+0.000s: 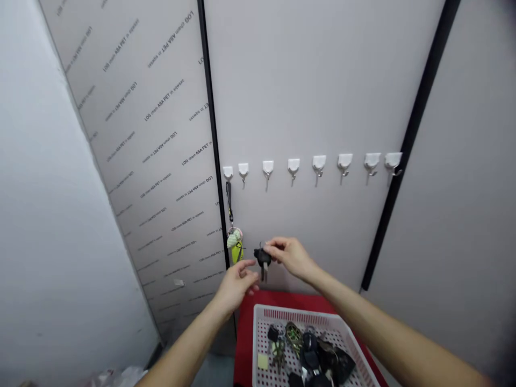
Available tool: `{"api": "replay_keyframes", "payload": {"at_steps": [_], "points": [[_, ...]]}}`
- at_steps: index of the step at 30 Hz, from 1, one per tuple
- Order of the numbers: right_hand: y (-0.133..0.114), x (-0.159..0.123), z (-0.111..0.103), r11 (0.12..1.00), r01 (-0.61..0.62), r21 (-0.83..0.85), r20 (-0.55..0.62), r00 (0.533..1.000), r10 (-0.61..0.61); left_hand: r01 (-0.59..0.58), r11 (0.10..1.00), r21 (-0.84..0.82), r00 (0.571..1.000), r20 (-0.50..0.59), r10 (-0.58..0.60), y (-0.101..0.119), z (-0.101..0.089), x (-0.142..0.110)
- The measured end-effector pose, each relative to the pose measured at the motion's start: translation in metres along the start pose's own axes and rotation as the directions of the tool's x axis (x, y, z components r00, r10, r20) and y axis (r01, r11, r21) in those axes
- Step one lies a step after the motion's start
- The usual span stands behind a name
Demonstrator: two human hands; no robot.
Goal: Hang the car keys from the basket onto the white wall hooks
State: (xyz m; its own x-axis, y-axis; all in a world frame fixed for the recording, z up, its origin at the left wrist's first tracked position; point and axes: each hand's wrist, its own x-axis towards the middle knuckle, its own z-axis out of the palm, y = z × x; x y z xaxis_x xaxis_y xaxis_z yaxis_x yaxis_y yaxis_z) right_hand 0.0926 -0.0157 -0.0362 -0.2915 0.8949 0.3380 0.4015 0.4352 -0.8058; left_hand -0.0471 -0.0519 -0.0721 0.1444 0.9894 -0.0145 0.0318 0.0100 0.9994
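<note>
A bunch of black-headed keys point(264, 259) dangles from the fingertips of my right hand point(293, 257), pinched near its ring in front of the panel. Just left of the bunch, my left hand point(236, 285) has its fingers apart and holds nothing; whether a fingertip touches the keys I cannot tell. A keychain point(235, 239) with a black strap, a pale green charm and a yellow-green tag hangs from the leftmost hook point(228, 172). Below my hands stands a white plastic basket point(290, 313) containing several bunches of keys point(310, 355).
Several white hooks point(319, 162) run in a row across the pale panel, with nothing hanging on those right of the first. The basket rests on a red surface point(246, 333). Black strips point(213, 118) edge the panel, and a white wall point(52, 215) stands at left.
</note>
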Motion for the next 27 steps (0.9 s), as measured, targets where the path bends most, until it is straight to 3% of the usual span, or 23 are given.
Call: {"api": "replay_keyframes", "payload": {"at_steps": [3,6,9,13,15,18,21,24,27], "points": [[-0.026,0.027,-0.009,0.998,0.056,0.038,-0.024,0.998,-0.055,-0.208,0.966,0.153,0.973,-0.066,0.220,0.025,-0.009,-0.001],[-0.050,0.055,-0.012,0.991,0.129,0.044,-0.110,0.986,-0.123,-0.399,0.822,0.407,0.852,-0.167,0.496,0.055,-0.015,0.011],[-0.071,0.083,-0.013,0.987,0.158,0.037,-0.222,0.964,-0.146,-0.446,0.652,0.614,0.707,-0.205,0.677,0.083,-0.020,0.030],[-0.084,0.109,-0.016,0.988,0.127,-0.092,-0.328,0.933,-0.150,-0.442,0.503,0.743,0.598,-0.174,0.782,0.104,-0.022,0.048],[-0.084,0.117,-0.016,0.975,0.067,-0.211,-0.385,0.912,-0.145,-0.423,0.449,0.787,0.583,-0.143,0.800,0.107,-0.021,0.054],[-0.081,0.120,-0.013,0.949,-0.013,-0.315,-0.423,0.897,-0.128,-0.374,0.415,0.829,0.610,-0.117,0.784,0.108,-0.020,0.058],[-0.078,0.113,-0.012,0.943,0.032,-0.331,-0.389,0.906,-0.168,-0.370,0.413,0.832,0.614,-0.115,0.781,0.102,-0.019,0.056],[-0.065,0.091,-0.012,0.938,0.119,-0.324,-0.349,0.907,-0.235,-0.422,0.419,0.804,0.596,-0.103,0.796,0.082,-0.016,0.045],[-0.033,0.053,-0.010,0.926,0.144,-0.349,-0.207,0.952,-0.226,-0.475,0.423,0.772,0.644,-0.023,0.765,0.042,-0.005,0.029]]}}
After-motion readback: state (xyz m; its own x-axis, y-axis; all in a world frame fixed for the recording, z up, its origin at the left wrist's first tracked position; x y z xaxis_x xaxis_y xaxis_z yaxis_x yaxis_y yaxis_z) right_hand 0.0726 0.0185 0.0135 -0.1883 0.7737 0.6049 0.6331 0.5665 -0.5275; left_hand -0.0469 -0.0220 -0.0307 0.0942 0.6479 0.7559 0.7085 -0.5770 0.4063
